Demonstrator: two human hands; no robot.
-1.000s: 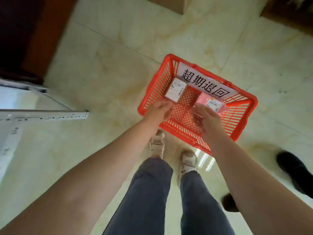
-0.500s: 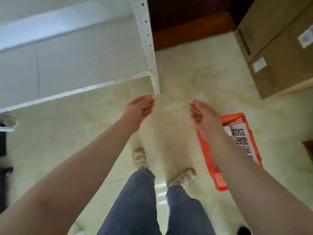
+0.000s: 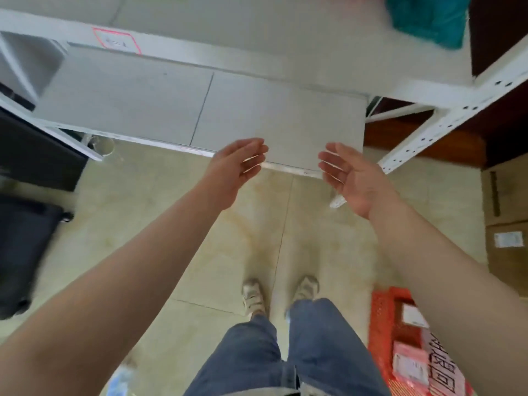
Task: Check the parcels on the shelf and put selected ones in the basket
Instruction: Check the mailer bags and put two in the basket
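Observation:
My left hand [image 3: 235, 167] and my right hand [image 3: 353, 178] are both open and empty, palms facing each other, held out over the front edge of a white metal shelf [image 3: 200, 110]. The lower shelf board in front of me is bare. A teal parcel [image 3: 428, 18] lies on the upper shelf board at the top right, blurred. The red plastic basket [image 3: 383, 324] stands on the floor at my lower right, partly hidden by my right forearm. Inside it lie a pink parcel [image 3: 408, 364] and a brown parcel with a white label [image 3: 413, 315].
A black suitcase [image 3: 25, 252] stands on the floor at the left. Brown cardboard boxes [image 3: 505, 224] sit at the right edge. A white perforated shelf post [image 3: 445, 121] slants at the right. My feet [image 3: 280, 292] stand on the beige tiled floor.
A second ago both hands held parcels over the basket and let them go. I have since turned to the shelf, and both empty hands have risen toward its front edge.

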